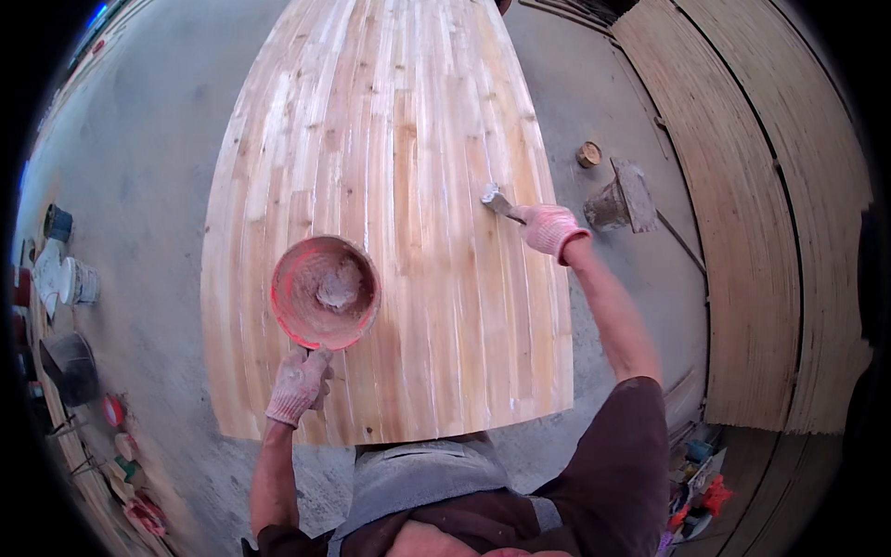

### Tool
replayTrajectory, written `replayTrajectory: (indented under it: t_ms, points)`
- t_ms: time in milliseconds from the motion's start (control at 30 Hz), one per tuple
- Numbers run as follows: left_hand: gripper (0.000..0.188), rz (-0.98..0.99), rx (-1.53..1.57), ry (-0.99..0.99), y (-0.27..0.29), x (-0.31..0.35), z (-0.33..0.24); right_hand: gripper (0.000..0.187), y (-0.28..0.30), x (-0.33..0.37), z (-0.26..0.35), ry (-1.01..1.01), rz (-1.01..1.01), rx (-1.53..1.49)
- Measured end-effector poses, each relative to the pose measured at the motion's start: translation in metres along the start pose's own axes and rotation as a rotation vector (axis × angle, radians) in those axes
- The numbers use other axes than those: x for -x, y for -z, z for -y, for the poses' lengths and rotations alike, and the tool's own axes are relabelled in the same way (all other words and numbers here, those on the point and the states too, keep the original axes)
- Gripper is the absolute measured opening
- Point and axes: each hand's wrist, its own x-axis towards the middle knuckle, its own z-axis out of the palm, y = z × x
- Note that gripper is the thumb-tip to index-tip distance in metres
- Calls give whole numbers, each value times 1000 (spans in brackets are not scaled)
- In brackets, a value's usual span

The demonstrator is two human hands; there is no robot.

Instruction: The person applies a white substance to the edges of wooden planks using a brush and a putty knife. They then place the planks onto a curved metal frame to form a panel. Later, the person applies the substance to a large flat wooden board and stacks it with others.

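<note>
1. Filling the seams of a broad wooden panel (436,316) with pale paste: the likely step in hand, judging by the whitish lines between many strips.
2. Holding a scraper (499,203) in the gloved right grip (548,229), closed firmly round the handle, over the right-hand part of the panel. Pointing the blade up and to the left, with a dab of paste at the tip. Cannot tell whether touching the wood or just above.
3. Holding a reddish bucket (290,314) in the gloved left grip (302,382), closed at the near side of the rim, over the left half of the panel. Cannot tell whether clasping a handle or the rim itself, nor whether resting the bucket on the wood.
4. Carrying a lump of pale paste (340,286) in the bottom of the bucket, with more smeared round the inner wall.
5. Stretching lengthwise away from the grey apron (427,478), in the case of the panel, with bare floor (148,241) to both sides; showing a small round tin (588,154) on the floor to the right.
6. Calling next, as a judgement, for laying the blade at a low angle across a seam, pressing paste in and drawing along the grain, then skimming off the surplus. Best to hold the bucket close, clear of the stroke, for reloading.
</note>
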Motion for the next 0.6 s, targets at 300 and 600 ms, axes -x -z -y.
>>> replayTrajectory:
  t_ms: [300, 600]
  points:
    - [42, -68, 7, 35, -24, 2, 10, 41, 5, -10, -39, 67, -27, 114]
    - [39, -99, 20, -135, -149, 63, 46, 32, -4, -5, -94, 68, 43, -1035]
